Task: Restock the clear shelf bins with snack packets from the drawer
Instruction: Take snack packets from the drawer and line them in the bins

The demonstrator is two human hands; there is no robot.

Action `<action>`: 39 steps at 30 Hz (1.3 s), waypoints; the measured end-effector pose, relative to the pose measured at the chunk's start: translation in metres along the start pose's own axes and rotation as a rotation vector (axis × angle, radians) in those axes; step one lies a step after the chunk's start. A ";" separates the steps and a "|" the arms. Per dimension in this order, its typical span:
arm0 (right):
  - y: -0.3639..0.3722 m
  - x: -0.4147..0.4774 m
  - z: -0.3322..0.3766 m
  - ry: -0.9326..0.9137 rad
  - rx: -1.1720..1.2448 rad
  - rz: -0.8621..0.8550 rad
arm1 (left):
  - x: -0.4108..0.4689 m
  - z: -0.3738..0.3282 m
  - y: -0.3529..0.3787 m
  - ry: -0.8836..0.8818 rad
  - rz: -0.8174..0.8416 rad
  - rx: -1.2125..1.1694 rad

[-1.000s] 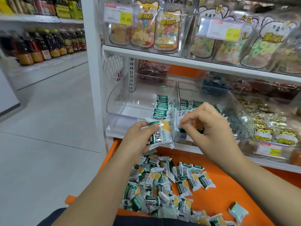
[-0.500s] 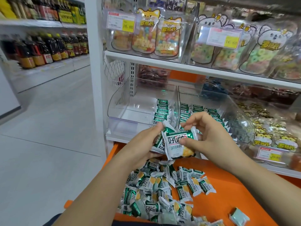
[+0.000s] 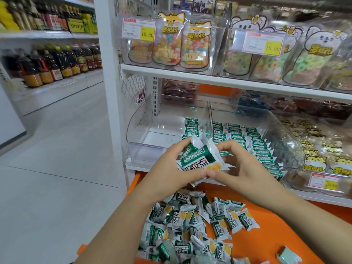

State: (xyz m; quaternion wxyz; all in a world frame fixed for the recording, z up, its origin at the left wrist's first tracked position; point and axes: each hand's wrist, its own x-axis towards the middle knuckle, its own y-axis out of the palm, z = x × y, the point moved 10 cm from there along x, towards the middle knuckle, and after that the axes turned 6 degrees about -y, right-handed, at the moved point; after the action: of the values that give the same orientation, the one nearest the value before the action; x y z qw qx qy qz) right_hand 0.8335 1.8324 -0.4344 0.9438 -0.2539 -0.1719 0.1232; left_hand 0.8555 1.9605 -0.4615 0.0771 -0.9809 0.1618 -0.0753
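My left hand [image 3: 169, 174] and my right hand [image 3: 240, 168] together hold a small stack of green-and-white snack packets [image 3: 200, 159] just in front of the shelf edge, thumbs meeting under the stack. Behind them the left clear bin [image 3: 144, 130] holds one row of the same packets [image 3: 191, 127] along its right wall. The right clear bin [image 3: 285, 134] is lined with several rows of packets. Below my arms, the open orange drawer [image 3: 266, 242] holds a loose heap of packets [image 3: 190, 225].
Bags of coloured sweets [image 3: 182, 44] with yellow price tags fill the shelf above. More animal-print bags [image 3: 327, 159] sit to the right of the bins. An aisle floor [image 3: 57, 149] and shelves of dark bottles [image 3: 57, 61] lie to the left.
My right hand took a packet to the left hand and now both hands press the packets into one stack, raised slightly toward the bins.
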 end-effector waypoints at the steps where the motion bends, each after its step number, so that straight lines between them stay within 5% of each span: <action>1: 0.002 -0.002 0.000 -0.014 -0.005 0.003 | 0.000 0.001 0.000 0.006 -0.003 0.012; 11: 0.010 0.010 0.002 -0.137 -0.194 0.054 | -0.004 0.003 -0.002 -0.023 0.023 0.141; 15: -0.009 0.024 -0.011 -0.089 -0.182 -0.001 | 0.001 -0.003 -0.024 -0.021 -0.109 0.273; 20: -0.030 0.046 -0.075 0.067 -0.535 0.047 | 0.037 -0.016 -0.069 -0.001 -0.302 0.442; 26: -0.015 0.047 -0.102 0.001 -0.712 0.108 | 0.105 -0.010 -0.042 -0.033 -0.093 0.771; 34: -0.017 0.046 -0.101 -0.060 -0.683 0.060 | 0.153 0.067 0.001 -0.369 0.275 0.891; 39: -0.016 0.047 -0.103 -0.070 -0.664 0.049 | 0.167 0.095 0.015 -0.389 0.359 1.006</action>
State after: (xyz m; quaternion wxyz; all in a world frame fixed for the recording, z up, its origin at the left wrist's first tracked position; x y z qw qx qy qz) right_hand 0.9188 1.7884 -0.4975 0.7996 -0.5474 -0.2291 0.0918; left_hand 1.0238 1.9032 -0.5366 0.5746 -0.7765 0.2529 0.0533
